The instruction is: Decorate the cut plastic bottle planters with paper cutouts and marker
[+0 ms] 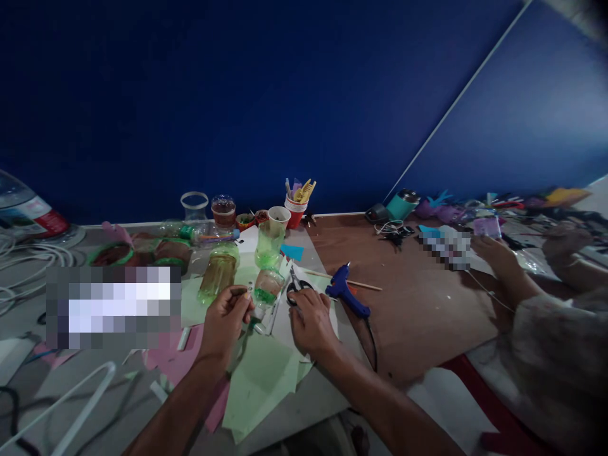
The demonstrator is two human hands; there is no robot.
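Observation:
My left hand (225,322) pinches the neck end of a cut clear plastic bottle (266,289) with a green band, lying on its side on light green paper (259,380). My right hand (310,322) rests palm down on the paper, its fingers on black-handled scissors (297,286). A blue glue gun (346,292) lies just right of that hand, its black cord trailing toward me. A thin wooden stick (365,285) lies behind the glue gun.
Cut bottle pieces (218,271) and cups (278,216) crowd the back of the grey table, with a red cup of tools (296,209). Pink paper (173,361) lies left. White cables (28,259) sit far left. Another person's arm (503,266) works at right among craft scraps.

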